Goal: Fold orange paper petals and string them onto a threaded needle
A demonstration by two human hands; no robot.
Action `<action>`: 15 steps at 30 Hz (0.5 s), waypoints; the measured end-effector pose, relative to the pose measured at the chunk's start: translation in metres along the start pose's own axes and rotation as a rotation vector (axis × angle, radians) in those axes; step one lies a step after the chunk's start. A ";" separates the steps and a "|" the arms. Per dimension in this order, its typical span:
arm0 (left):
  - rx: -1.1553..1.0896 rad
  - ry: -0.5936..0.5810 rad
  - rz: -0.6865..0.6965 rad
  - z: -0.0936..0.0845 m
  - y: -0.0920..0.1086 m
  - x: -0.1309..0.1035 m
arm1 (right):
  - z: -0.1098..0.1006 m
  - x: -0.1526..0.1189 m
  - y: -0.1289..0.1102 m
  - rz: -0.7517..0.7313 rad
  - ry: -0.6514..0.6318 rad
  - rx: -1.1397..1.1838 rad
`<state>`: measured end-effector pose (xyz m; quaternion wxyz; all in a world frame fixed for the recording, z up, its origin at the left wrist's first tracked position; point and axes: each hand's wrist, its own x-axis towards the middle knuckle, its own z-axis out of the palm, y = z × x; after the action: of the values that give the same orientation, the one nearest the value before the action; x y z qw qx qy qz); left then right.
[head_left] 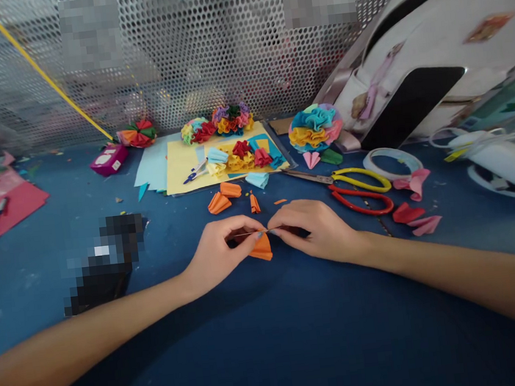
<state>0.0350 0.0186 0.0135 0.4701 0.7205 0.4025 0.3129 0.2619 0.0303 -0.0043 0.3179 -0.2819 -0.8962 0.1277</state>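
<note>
My left hand (225, 245) is closed in a pinch on a pleated piece of orange paper (261, 249), whose fanned part hangs below the fingertips. A thin strand (243, 235), wire or thread, runs from inside that hand to my right fingertips. My right hand (312, 226) is closed on the strand, its fingertips almost touching the left ones. Just beyond my hands lie more folded orange paper pieces (220, 203) and a narrow orange one (254, 203). Scissors (363, 201) with one red and one yellow handle lie open past my right hand.
Yellow paper (179, 170) at the back bears bunched coloured paper pieces. A ruffled paper flower (315, 126) stands near a roll of tape (395, 161). A phone (414, 103) leans on a pale backpack (442, 20). A dark object (109, 267) lies left; a perforated metal screen (224, 49) closes the back.
</note>
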 end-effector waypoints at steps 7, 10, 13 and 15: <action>0.001 0.016 -0.008 0.001 -0.004 0.001 | 0.002 -0.003 0.001 -0.020 -0.029 -0.013; -0.020 0.019 -0.022 0.001 -0.005 0.001 | 0.002 -0.003 0.001 -0.008 -0.035 -0.016; -0.027 0.018 -0.033 0.000 -0.005 0.001 | 0.002 -0.003 0.001 0.004 -0.041 -0.018; -0.026 0.021 -0.038 0.000 -0.005 0.001 | 0.001 -0.003 0.000 0.008 -0.042 -0.011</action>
<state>0.0343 0.0204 0.0090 0.4810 0.7032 0.4169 0.3167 0.2632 0.0286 -0.0071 0.2971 -0.2844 -0.9022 0.1300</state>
